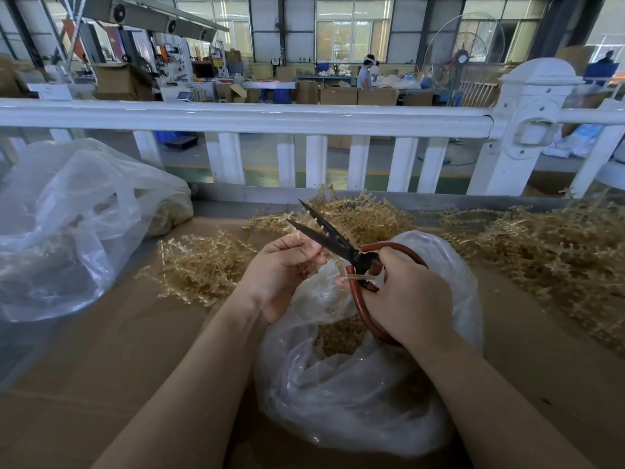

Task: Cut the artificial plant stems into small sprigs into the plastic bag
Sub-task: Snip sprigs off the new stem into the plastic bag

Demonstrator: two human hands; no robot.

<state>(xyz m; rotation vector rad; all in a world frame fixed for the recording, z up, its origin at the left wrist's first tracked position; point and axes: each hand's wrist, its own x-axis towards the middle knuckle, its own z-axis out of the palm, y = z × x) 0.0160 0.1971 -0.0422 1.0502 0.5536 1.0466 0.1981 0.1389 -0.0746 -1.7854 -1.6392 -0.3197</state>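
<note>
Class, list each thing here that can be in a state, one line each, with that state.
scissors: blades open
right hand: grips scissors handles
left hand: pinches a stem
stem: held at the blades
plastic bag: open, sprigs inside
second bag: crumpled, lying aside

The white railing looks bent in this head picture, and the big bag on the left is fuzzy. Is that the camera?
Yes: in the head view the wide lens bows the white railing; the left plastic bag blurs near the edge, while the scissors at centre stay sharp; window daylight casts soft shadows.
</note>
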